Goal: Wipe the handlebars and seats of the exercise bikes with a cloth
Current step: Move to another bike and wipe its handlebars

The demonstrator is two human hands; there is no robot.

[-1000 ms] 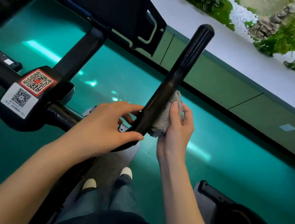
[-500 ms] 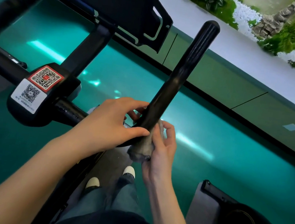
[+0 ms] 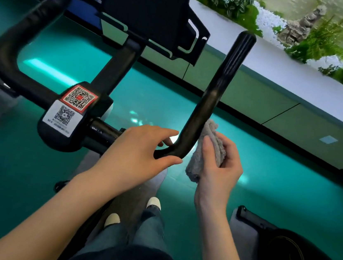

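A left hand (image 3: 139,154) curled around the bend of a smooth, black, tubular handlebar (image 3: 219,88). The right hand (image 3: 219,174) gripped a bunched, fluffy grey cloth (image 3: 209,143) against the bar's right side, just above the bend.

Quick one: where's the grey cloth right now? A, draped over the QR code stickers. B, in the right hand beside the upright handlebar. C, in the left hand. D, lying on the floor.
B: the right hand grips the grey cloth just beside the upright handlebar, while the left hand holds the bar's bend with no cloth in it.
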